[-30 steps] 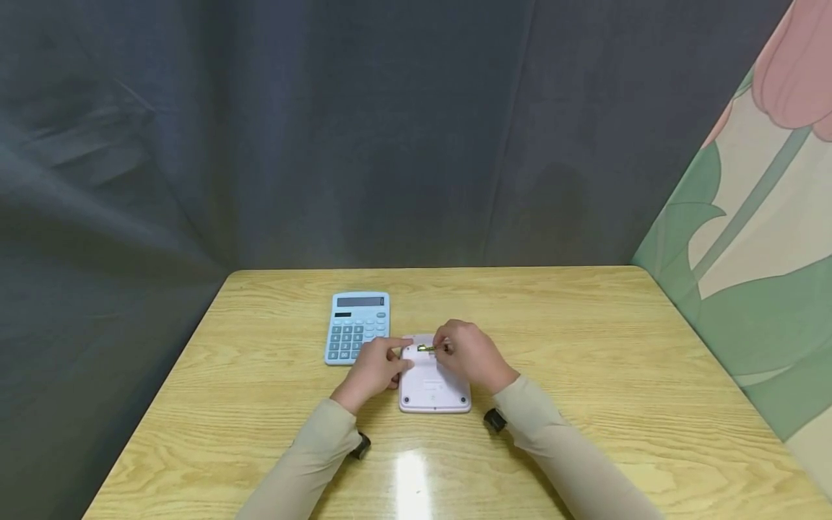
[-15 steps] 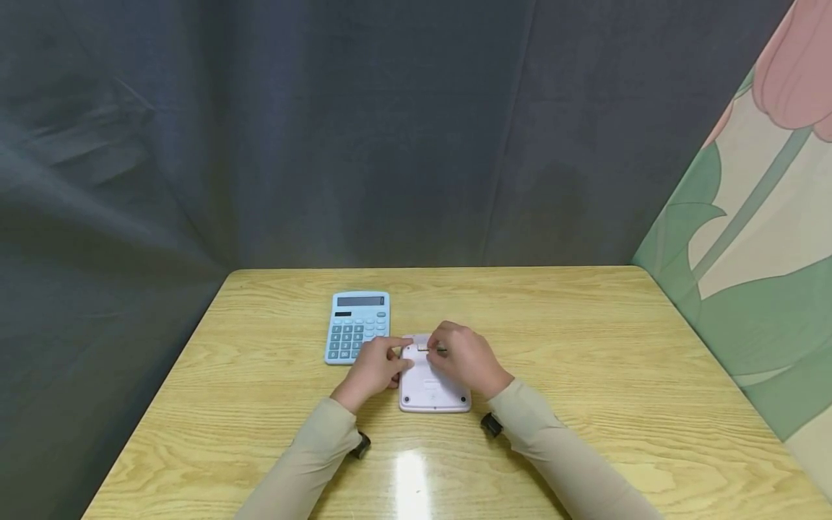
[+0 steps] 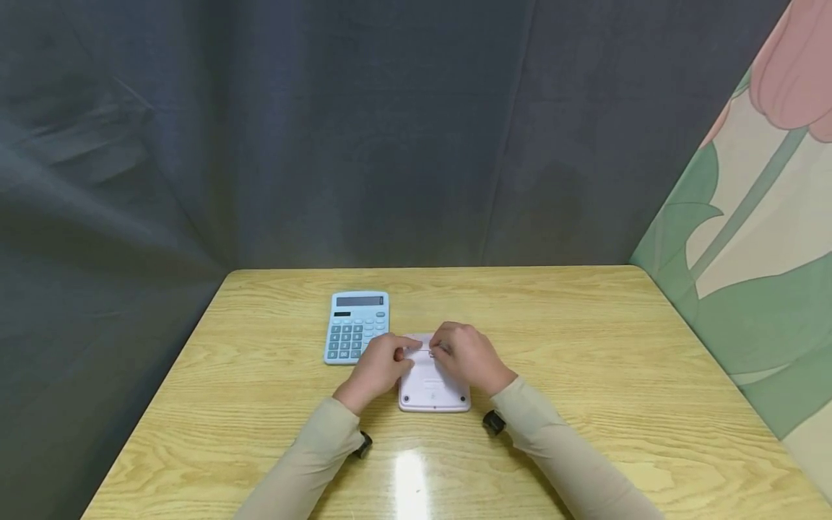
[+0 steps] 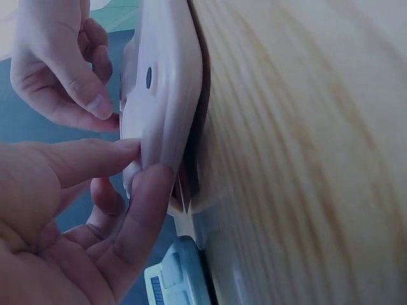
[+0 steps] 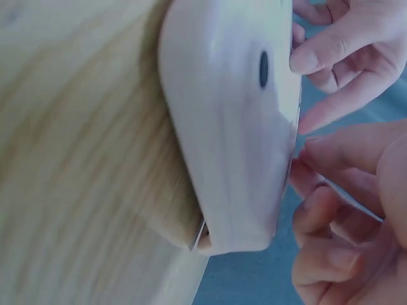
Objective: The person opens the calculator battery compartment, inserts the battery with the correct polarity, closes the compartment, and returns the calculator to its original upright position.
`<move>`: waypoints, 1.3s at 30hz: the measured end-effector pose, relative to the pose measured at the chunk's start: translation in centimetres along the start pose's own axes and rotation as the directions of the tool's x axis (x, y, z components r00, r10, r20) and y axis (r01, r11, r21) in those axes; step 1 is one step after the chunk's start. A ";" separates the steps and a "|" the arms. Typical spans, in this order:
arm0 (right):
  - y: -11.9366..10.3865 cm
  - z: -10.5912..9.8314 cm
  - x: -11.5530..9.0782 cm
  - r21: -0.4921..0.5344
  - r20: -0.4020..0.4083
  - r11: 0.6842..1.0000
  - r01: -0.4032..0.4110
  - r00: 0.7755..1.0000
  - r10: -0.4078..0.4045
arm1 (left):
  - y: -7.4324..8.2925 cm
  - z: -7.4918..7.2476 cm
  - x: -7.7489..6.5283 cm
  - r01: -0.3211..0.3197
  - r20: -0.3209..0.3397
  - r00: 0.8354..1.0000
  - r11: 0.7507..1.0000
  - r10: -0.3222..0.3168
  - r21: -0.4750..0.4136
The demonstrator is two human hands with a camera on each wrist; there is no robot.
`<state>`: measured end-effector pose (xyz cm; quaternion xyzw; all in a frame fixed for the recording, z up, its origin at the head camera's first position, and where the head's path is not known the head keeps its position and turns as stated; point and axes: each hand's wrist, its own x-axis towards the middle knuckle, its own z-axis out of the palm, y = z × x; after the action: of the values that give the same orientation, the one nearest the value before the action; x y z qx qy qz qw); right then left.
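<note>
A pale pink calculator (image 3: 432,390) lies face down on the table, its back with round feet turned up. My left hand (image 3: 377,368) holds its left edge, thumb on the back and a finger against the side, as the left wrist view (image 4: 82,210) shows. My right hand (image 3: 471,354) is bent over the upper back, thumb and index fingertips pinched together at the narrow battery slot (image 3: 422,351). Only a sliver of a small greyish thing (image 3: 445,347) shows between those fingers; I cannot tell its kind. In the right wrist view the fingertips meet right at the back face.
A light blue calculator (image 3: 354,310) lies face up beside the pink one, to its upper left, partly behind the left hand. The wooden table (image 3: 585,325) ends at a dark curtain (image 3: 390,144); a flower-patterned panel (image 3: 767,289) stands on the right.
The shiny gold-green battery seen at the slot a second ago no longer shows there. My left index finger has moved right, over toward the slot; the right hand shifted slightly.
</note>
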<state>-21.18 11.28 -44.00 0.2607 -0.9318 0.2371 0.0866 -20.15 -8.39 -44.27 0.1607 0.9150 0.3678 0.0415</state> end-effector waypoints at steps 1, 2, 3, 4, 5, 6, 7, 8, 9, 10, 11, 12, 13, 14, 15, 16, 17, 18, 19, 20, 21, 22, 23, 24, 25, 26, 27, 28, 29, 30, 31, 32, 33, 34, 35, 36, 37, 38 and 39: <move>0.1 -0.1 0.0 0.005 -0.003 1.000 -0.012 1.000 0.012 | 0.0 0.0 0.0 -0.007 0.002 1.000 1.000 0.007 0.008; 0.2 -0.1 0.0 0.013 -0.006 1.000 -0.024 1.000 0.024 | 0.1 0.1 0.0 -0.011 0.002 1.000 1.000 0.011 0.020; 0.3 -0.2 0.0 0.019 -0.004 0.999 -0.036 0.999 0.036 | 0.2 0.0 0.0 -0.011 0.004 1.000 1.000 0.011 0.025; 0.4 -0.2 0.0 0.025 -0.001 0.999 -0.043 0.999 0.044 | 0.2 0.0 0.0 -0.011 0.003 1.000 0.999 0.011 0.030; 0.5 -0.2 0.0 0.030 0.001 0.998 -0.049 0.999 0.049 | 0.2 0.0 0.0 -0.011 0.002 1.000 0.999 0.011 0.034; 0.6 -0.2 0.1 0.036 0.005 0.998 -0.050 0.999 0.049 | 0.2 0.0 0.0 -0.009 0.001 1.000 0.999 0.009 0.038; 0.7 -0.2 0.1 0.045 0.008 0.998 -0.048 0.999 0.048 | 0.3 0.0 0.0 -0.009 0.001 1.000 0.999 0.009 0.039; 0.7 -0.2 0.1 0.053 0.011 0.997 -0.048 0.999 0.047 | 0.3 0.0 0.0 -0.008 0.001 1.000 0.999 0.008 0.042; 0.8 -0.2 0.1 0.058 0.012 0.997 -0.050 0.999 0.049 | 0.3 0.0 0.0 -0.008 0.002 1.000 0.999 0.007 0.040; 0.8 -0.2 0.2 0.064 0.012 0.997 -0.051 0.999 0.050 | 0.3 0.0 0.1 -0.008 0.004 1.000 0.999 0.008 0.040; 0.8 -0.2 0.3 0.068 0.012 0.996 -0.055 0.998 0.055 | 0.3 0.0 0.1 -0.008 0.007 1.000 0.999 0.008 0.039; 0.8 -0.2 0.3 0.070 0.013 0.996 -0.061 0.998 0.060 | 0.3 0.0 0.1 -0.008 0.010 1.000 0.999 0.008 0.039; 0.8 -0.2 0.3 0.069 0.014 0.995 -0.067 0.998 0.066 | 0.3 0.0 0.2 -0.009 0.012 1.000 0.999 0.008 0.037; 0.8 -0.2 0.4 0.068 0.014 0.995 -0.072 0.997 0.071 | 0.3 0.0 0.2 -0.007 0.014 1.000 0.999 0.006 0.038; 0.7 -0.2 0.4 0.067 0.014 0.995 -0.076 0.997 0.075 | 0.3 0.0 0.2 -0.008 0.015 1.000 0.999 0.007 0.036; 0.7 -0.2 0.4 0.066 0.015 0.995 -0.079 0.997 0.078 | 0.3 0.0 0.2 -0.008 0.015 1.000 0.999 0.007 0.038; 0.7 -0.2 0.4 0.063 0.015 0.995 -0.081 0.997 0.080 | 0.3 0.0 0.3 -0.009 0.014 1.000 0.999 0.008 0.036; 0.7 -0.3 0.4 0.057 0.016 0.995 -0.084 0.996 0.083 | 0.4 0.0 0.2 -0.010 0.012 1.000 0.999 0.009 0.034; 0.7 -0.3 0.4 0.052 0.016 0.994 -0.091 0.996 0.091 | 0.4 0.0 0.2 -0.010 0.011 1.000 0.999 0.010 0.033; 0.7 -0.4 0.3 0.046 0.015 0.993 -0.105 0.994 0.104 | 0.4 0.0 0.1 -0.009 0.011 1.000 1.000 0.008 0.030; 0.7 -0.4 0.3 0.039 0.017 0.991 -0.128 0.992 0.127 | 0.5 -0.1 0.0 -0.008 0.011 1.000 1.000 0.008 0.024; 0.7 -0.5 0.2 0.032 0.020 0.987 -0.160 0.987 0.159 | 0.6 -0.1 -0.1 -0.003 0.013 1.000 1.000 0.003 0.023; 0.8 -0.5 0.1 0.018 0.026 0.980 -0.199 0.980 0.199 | 0.7 -0.1 -0.3 0.000 0.010 1.000 1.000 0.000 0.022; 0.8 -0.5 0.0 0.003 0.035 0.969 -0.246 0.969 0.246 | 0.9 -0.1 -0.5 0.003 0.006 1.000 1.000 -0.003 0.028; 0.9 -0.6 -0.2 -0.009 0.047 0.955 -0.296 0.954 0.296 | 1.1 -0.1 -0.7 0.008 0.002 1.000 0.999 -0.009 0.033; 0.9 -0.6 -0.3 -0.024 0.060 0.939 -0.342 0.937 0.343 | 1.3 -0.1 -0.9 0.012 -0.004 1.000 0.999 -0.012 0.039; 0.9 -0.6 -0.4 -0.038 0.078 0.923 -0.383 0.920 0.385 | 1.5 -0.1 -1.1 0.017 -0.010 1.000 0.999 -0.017 0.051; 1.0 -0.7 -0.5 -0.049 0.096 0.908 -0.417 0.902 0.420 | 1.8 -0.1 -1.3 0.020 -0.017 1.000 0.997 -0.018 0.071; 1.0 -0.7 -0.6 -0.058 0.114 0.895 -0.443 0.888 0.446 | 2.2 -0.1 -1.5 0.018 -0.026 1.000 0.996 -0.016 0.089; 0.9 -0.8 -0.7 -0.058 0.129 0.885 -0.463 0.875 0.466 | 2.5 -0.1 -1.7 0.021 -0.028 0.999 0.994 -0.018 0.104; 0.9 -0.8 -0.7 -0.055 0.140 0.878 -0.476 0.867 0.479 | 2.9 0.0 -1.9 0.025 -0.029 0.999 0.993 -0.022 0.118; 0.9 -0.9 -0.8 -0.049 0.150 0.874 -0.484 0.861 0.486 | 3.2 0.1 -2.0 0.023 -0.031 0.999 0.991 -0.019 0.131; 0.9 -0.9 -0.8 -0.041 0.157 0.871 -0.490 0.857 0.490 | 3.5 0.3 -2.2 0.022 -0.033 0.999 0.990 -0.018 0.141; 0.9 -0.9 -0.8 -0.033 0.160 0.868 -0.495 0.855 0.493 | 3.7 0.4 -2.3 0.018 -0.037 0.999 0.989 -0.013 0.148; 0.9 -0.9 -0.8 -0.024 0.162 0.867 -0.498 0.854 0.495 | 3.9 0.6 -2.3 0.016 -0.039 0.999 0.988 -0.011 0.153; 0.9 -0.9 -0.8 -0.017 0.163 0.865 -0.501 0.852 0.497 | 4.1 0.7 -2.4 0.015 -0.038 0.999 0.987 -0.009 0.158; 0.9 -0.9 -0.8 -0.010 0.164 0.863 -0.505 0.850 0.500 | 4.1 0.8 -2.4 0.011 -0.039 0.999 0.986 -0.004 0.163; 0.8 -1.0 -0.7 -0.002 0.164 0.860 -0.510 0.849 0.503 | 4.2 0.8 -2.4 0.006 -0.039 0.999 0.986 0.001 0.167; 0.8 -1.0 -0.7 0.002 0.163 0.857 -0.515 0.846 0.508 | 4.2 0.9 -2.3 0.005 -0.040 0.999 0.985 0.002 0.172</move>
<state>-21.02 12.69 -43.67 0.0230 -0.9658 0.2515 -0.0591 -16.66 -5.70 -42.11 0.1557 0.9440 0.2908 0.0094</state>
